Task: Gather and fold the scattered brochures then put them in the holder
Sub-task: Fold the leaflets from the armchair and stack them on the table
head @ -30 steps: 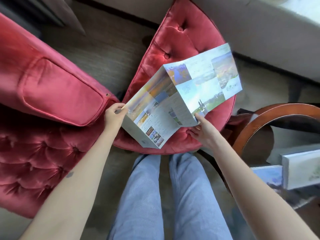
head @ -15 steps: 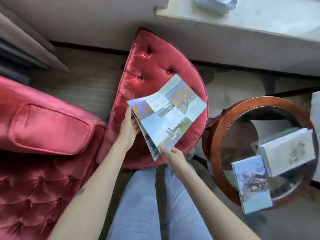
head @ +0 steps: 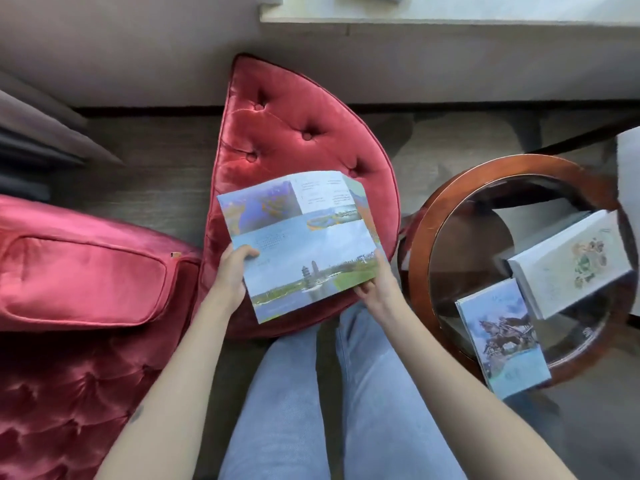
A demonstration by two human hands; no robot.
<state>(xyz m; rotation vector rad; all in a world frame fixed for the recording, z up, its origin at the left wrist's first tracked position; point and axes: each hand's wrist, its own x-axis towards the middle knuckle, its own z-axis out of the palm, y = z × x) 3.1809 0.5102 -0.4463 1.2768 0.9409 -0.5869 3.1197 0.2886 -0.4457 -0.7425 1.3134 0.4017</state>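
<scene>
The left hand [head: 230, 275] pinches the half-folded brochure [head: 304, 244] at its left edge and the right hand [head: 375, 289] grips its near right corner, holding it above the red cushion [head: 287, 133] — the far right panel stands loose, so pressing now could crease it crooked or let it spring open.

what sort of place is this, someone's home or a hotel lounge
Probably a hotel or lounge sitting area, not certain: a red tufted velvet armchair with a matching red buttoned cushion, a round wood-rimmed glass side table, and the scenic travel brochure being held.
</scene>
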